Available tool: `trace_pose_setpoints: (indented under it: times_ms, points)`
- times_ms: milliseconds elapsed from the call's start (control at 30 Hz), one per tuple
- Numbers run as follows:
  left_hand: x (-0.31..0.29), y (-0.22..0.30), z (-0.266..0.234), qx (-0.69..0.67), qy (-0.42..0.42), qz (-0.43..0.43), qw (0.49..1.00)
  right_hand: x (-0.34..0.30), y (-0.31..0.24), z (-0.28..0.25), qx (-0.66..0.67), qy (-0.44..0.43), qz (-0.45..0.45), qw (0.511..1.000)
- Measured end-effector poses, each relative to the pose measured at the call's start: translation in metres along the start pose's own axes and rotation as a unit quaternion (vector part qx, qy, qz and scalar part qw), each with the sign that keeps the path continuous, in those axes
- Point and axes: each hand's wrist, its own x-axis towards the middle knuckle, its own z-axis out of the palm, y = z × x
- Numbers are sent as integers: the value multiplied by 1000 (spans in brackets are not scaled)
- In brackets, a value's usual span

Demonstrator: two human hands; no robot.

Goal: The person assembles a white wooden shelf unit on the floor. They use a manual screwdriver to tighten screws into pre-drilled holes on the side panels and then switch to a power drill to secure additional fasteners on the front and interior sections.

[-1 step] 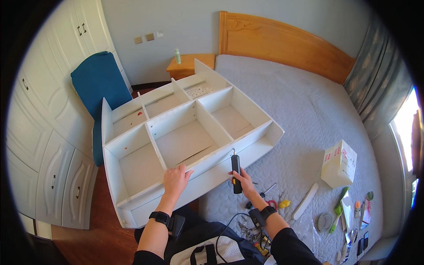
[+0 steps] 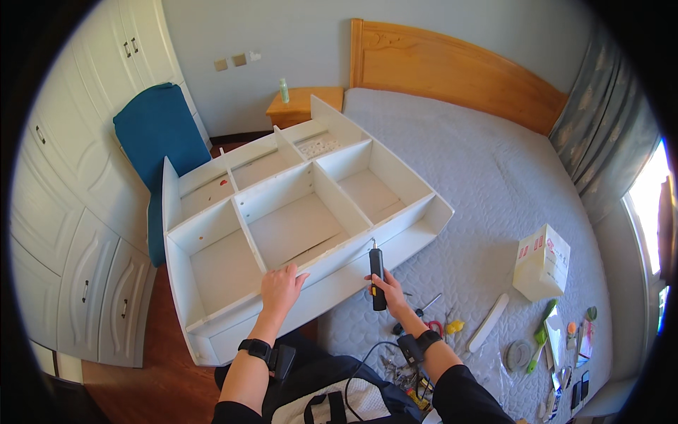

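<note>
A white shelf unit point(image 2: 337, 249) with several compartments lies on its back, partly on the bed. My left hand point(image 2: 281, 286) is closed over the edge of its near long board, fingers curled and thumb stretched to the right. In my right hand point(image 2: 389, 288) is a black stick-shaped tool point(image 2: 378, 279) with a thin, bent metal tip. That tip points away from me, at the near board below the corner of the right compartment. Whether it touches the board or a fastener is too small to tell.
The bed point(image 2: 480, 184) carries a white box point(image 2: 542, 263), a white strip point(image 2: 489, 323), a screwdriver point(image 2: 431, 304), a tape roll point(image 2: 519, 355) and a green-handled brush point(image 2: 541, 333). A blue chair point(image 2: 161, 124) and white wardrobe point(image 2: 78, 184) stand left; a wooden nightstand point(image 2: 304, 99) is behind.
</note>
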Motion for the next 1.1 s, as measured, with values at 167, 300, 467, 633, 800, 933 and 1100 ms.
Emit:
trace_pose_setpoints:
  times_ms: [167,300,467,633,800,933,1100]
  points:
    - [0,1,-2,6,3,4,1000,0,1,0,1,-4,0,1000]
    - [0,2,-3,9,0,3,1000,1,2,1,-1,-2,-3,1000]
    - [-1,2,-3,9,-5,2,1000,3,6,1,7,-6,-1,1000]
    - [0,1,-2,9,-4,3,1000,5,11,2,15,-6,-12,1000]
    - [-1,0,-2,7,6,7,1000,5,13,3,16,-1,-17,1000]
    - [-1,0,0,-9,8,5,1000,3,12,4,9,-2,2,1000]
    - [-3,-1,2,7,0,3,1000,0,7,4,22,10,0,1000]
